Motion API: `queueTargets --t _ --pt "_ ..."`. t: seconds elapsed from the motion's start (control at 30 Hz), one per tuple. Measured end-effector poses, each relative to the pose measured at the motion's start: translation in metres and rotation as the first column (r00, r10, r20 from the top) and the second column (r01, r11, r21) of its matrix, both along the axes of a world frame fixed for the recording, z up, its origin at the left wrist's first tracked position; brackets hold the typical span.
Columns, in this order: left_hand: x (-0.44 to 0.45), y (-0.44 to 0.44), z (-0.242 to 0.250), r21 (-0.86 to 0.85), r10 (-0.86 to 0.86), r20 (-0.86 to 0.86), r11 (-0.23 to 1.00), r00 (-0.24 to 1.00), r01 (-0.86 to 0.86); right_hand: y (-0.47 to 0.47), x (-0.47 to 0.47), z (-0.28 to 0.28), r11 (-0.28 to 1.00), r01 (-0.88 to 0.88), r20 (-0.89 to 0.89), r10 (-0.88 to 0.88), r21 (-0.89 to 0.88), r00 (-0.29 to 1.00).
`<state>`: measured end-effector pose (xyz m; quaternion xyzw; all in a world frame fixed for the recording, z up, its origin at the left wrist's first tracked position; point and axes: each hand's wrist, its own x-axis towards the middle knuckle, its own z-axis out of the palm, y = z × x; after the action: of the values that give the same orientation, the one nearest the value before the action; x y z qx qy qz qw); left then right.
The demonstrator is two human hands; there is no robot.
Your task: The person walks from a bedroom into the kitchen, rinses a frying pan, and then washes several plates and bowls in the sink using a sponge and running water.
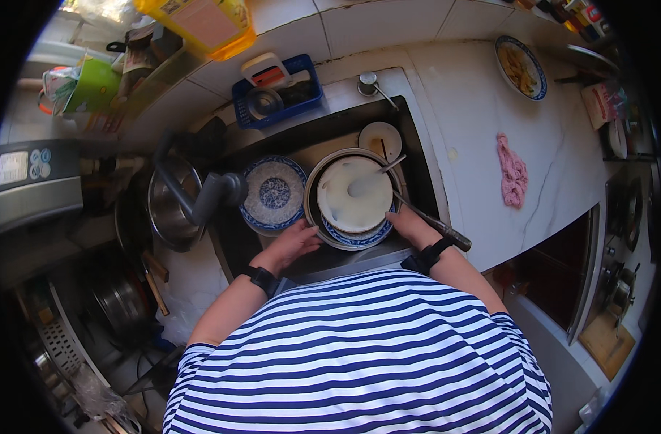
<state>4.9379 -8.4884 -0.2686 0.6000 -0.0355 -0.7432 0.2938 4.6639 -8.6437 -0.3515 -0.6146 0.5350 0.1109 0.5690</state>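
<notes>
In the sink stands a round metal basin (310, 190) holding stacked dishes: a white bowl or plate with cloudy liquid (357, 195) on top of a blue-patterned dish (357, 238). My left hand (292, 244) is at the basin's lower left rim, fingers near or on it; its grip is unclear. My right hand (409, 225) touches the stack at its lower right, its hold partly hidden. A utensil with a dark handle (444, 230) leans over the basin's right side. Left of the basin lies a blue-and-white patterned plate (274, 193). Behind it is a small white dish (380, 142).
A grey faucet (219, 195) juts over the sink's left side. A blue plastic basket (279, 114) stands behind the sink. On the right counter lie a pink cloth (512, 172) and a plate of food (521, 69). A metal pot (157, 203) stands at the left.
</notes>
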Motion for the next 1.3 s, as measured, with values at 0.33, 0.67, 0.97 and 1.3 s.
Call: queueTargets --t 0.33,0.67,0.97,1.3 --pt "-0.022 -0.008 -0.036 0.132 0.051 0.079 0.989 0.996 -0.061 -0.008 0.005 0.042 0.912 0.248 0.005 -0.264 0.327 0.964" --pt "-0.014 -0.007 -0.026 0.066 0.207 0.087 0.975 0.974 -0.213 -0.008 -0.005 0.075 0.901 0.302 0.155 -0.362 0.312 0.919" --pt "0.001 -0.016 -0.011 0.168 0.268 -0.004 0.95 0.963 -0.263 -0.022 -0.011 0.076 0.982 0.179 0.235 -0.189 0.066 0.954" --pt "0.017 0.0 -0.027 0.082 0.377 0.001 0.923 0.926 -0.376 -0.018 -0.015 0.036 0.924 -0.171 0.018 0.189 -0.341 0.982"
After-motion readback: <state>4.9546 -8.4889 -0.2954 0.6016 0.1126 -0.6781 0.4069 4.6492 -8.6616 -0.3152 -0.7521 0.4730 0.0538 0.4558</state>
